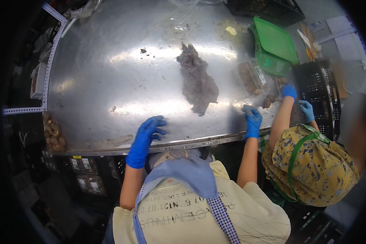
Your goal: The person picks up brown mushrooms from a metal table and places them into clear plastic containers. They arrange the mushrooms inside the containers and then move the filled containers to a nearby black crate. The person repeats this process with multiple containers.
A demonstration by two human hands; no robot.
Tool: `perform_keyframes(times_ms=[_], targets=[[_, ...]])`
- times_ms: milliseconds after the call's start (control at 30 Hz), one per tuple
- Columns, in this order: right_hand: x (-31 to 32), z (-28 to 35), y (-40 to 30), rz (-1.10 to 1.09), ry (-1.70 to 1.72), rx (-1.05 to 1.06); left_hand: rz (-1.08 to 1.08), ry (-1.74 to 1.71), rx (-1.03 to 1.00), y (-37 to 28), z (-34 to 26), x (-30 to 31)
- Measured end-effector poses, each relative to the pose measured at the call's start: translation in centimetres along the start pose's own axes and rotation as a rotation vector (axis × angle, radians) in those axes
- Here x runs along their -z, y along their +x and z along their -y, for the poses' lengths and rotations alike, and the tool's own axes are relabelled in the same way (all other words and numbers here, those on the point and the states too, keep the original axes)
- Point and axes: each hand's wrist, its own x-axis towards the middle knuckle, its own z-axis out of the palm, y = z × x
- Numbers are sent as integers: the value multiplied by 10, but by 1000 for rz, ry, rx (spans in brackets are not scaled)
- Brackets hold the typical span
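My left hand [148,137], in a blue glove, hovers at the near edge of the metal table [134,91] with its fingers apart and nothing in them. Farther right, my right hand [252,119] is also gloved in blue, its fingertips darkened. It is over the table's near edge, and I see nothing held in it. A crumpled, wet-looking grey rag [199,80] lies beyond and between both hands. Close to my right hand are a few loose brown tubers [268,101], like small potatoes. A clear plastic clamshell box [252,77] with brown tubers inside and a printed label sits just beyond.
A co-worker's gloved hand [288,91] is at another box of tubers on the right. A green scale [274,45] stands behind, near black crates [315,91]. Brown tubers [53,134] are heaped at the left corner. Labelled packs [87,174] sit in a crate below.
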Motion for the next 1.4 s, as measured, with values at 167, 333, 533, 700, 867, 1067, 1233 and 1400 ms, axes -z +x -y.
perform_keyframes(times_ms=[167, 333, 533, 700, 867, 1067, 1233, 1400], targets=[[76, -42, 36, -120, -338, 16, -254, -68, -44, -18, 9, 51], [90, -41, 24, -237, -703, 91, -569, -76, -63, -54, 22, 102], [21, -9, 1, -202, -1192, 689, -885, -382, -245, -134, 86, 176], [-104, 22, -99, 286, -806, 672, -1341, -544, -383, -156, 129, 249], [-215, -11, -184, 866, -446, 681, -1701, -812, -281, -215, 228, 338], [-252, -31, -183, 876, -706, 896, -1361, -1331, -306, -195, 284, 408], [-256, -38, -183, 827, -761, 879, -1310, -1486, -601, -174, 304, 462], [-256, -47, -186, 779, -702, 757, -1424, -1617, -750, -148, 285, 478]])
